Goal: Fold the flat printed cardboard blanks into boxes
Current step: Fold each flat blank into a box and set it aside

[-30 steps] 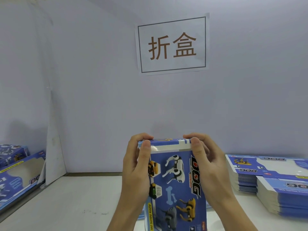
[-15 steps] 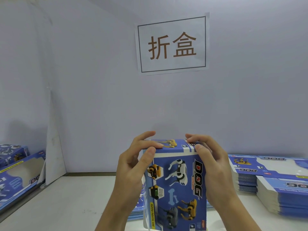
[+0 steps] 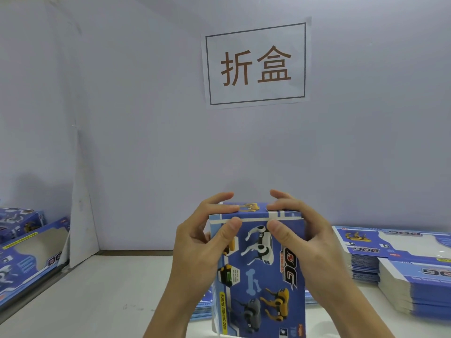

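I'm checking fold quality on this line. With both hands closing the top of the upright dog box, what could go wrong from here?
1. The box stands upright while the left hand and right hand press its top flap; uneven pressure might crease it.
2. It could tip toward the stacked blanks alongside.

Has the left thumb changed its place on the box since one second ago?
Yes. The left hand now has its thumb on the front panel of the box, below the white stripe; earlier it lay higher, across the top edge.

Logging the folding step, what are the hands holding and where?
Both the left hand and right hand grip the upright blue printed dog-toy box at its top end.
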`<state>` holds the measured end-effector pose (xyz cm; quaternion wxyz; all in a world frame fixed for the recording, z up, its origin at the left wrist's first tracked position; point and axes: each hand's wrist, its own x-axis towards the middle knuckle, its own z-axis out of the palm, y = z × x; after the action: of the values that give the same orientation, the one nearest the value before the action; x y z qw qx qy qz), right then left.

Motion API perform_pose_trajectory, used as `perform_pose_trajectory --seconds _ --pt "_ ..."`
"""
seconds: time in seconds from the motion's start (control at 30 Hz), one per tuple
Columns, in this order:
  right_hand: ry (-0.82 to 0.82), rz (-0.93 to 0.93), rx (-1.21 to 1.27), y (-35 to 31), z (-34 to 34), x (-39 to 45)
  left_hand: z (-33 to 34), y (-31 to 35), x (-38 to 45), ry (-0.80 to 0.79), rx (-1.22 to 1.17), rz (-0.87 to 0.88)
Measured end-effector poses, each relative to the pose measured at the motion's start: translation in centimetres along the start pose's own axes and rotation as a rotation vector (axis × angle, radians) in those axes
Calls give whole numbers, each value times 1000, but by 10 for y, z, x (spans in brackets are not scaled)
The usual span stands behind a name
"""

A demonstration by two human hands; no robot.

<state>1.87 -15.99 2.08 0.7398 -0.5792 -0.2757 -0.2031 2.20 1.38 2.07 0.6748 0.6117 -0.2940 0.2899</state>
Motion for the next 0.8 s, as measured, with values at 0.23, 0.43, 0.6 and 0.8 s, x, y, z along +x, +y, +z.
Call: perform_pose_trajectory --seconds 0.23,0.43,0.6,0.8 --pt "33 3 27 0 0 1 -4 -3 -1 -66 -24 13" --pt "19 -22 59 2 5 0 -11 -1 -1 -73 -82 -42" --pt "39 -7 63 3 -3 3 -2 1 -2 -61 -108 -11" --pt "37 8 56 4 -6 3 -4 -2 -2 -57 -164 -29"
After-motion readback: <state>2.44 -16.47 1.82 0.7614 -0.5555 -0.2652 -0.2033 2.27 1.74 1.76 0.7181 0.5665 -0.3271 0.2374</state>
